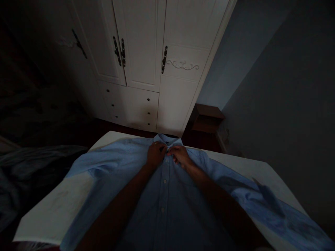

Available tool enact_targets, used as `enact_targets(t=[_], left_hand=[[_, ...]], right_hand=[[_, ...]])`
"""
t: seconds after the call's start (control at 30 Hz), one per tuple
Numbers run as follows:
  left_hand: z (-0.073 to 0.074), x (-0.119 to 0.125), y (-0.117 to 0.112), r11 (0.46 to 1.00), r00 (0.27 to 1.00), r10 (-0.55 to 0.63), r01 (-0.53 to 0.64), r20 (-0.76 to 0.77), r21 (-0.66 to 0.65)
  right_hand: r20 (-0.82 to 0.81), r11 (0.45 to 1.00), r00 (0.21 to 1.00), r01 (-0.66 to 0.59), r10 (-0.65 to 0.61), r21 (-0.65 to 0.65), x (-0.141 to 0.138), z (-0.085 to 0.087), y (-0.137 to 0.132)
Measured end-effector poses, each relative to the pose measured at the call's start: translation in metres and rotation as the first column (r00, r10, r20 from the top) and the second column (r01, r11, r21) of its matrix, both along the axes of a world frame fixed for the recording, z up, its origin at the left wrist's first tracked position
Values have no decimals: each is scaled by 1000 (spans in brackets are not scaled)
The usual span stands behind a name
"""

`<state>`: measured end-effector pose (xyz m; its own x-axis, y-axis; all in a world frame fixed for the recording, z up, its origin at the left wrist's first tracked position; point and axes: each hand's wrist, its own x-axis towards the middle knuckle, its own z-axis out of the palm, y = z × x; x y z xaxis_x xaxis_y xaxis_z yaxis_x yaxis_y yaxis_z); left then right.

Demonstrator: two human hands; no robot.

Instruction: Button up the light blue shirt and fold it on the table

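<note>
Left hand (155,155) and right hand (180,156) pinch the blue shirt (167,198) at its collar (167,139), by the far edge of the table (52,212). It looks like buttoning, which needs careful fingers.

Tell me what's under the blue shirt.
A white table shows bare either side of the blue shirt. Anything beneath the shirt's middle is hidden by cloth. The left hand and right hand pinch its collar.

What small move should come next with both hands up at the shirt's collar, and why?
Probably work the top button through its hole. The left hand and right hand pinch the shirt at its placket just under the collar, while the buttons lower down already look closed; the dim light hides the top button itself.
</note>
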<state>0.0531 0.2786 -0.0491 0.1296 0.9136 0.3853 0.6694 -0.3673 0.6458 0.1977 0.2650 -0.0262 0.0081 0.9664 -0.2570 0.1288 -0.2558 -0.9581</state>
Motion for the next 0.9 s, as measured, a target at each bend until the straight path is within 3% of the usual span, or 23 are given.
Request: enact_targets(t=[0.27,0.33,0.43,0.53,0.6,0.67,0.8,0.9], left_hand=[[-6,-3,6,1000,1000,-10,9,-20,-9],[-6,-3,4,1000,998,17,-17,-54,15],[-3,-2,-2,999,990,51,-48,-132,24],[0,1,-7,1000,975,5,0,-223,23],[1,2,-10,999,958,-26,35,-285,28],[1,2,-10,999,938,-29,43,-344,32],[1,-1,-9,998,903,7,18,-430,54],[3,-5,-8,994,895,72,-29,-441,103]], right_hand=[[311,983,948,-122,73,140,1,-8,0],[451,958,892,-165,43,236,3,-9,0],[695,910,715,-238,-72,340,8,-9,0],[813,828,566,-383,-140,409,16,-4,1],[845,728,518,-526,-135,439,23,-1,4],[865,667,495,-615,-89,421,31,-1,8],[855,708,518,-609,14,357,44,-5,20],[851,733,525,-587,22,343,50,-6,25]])
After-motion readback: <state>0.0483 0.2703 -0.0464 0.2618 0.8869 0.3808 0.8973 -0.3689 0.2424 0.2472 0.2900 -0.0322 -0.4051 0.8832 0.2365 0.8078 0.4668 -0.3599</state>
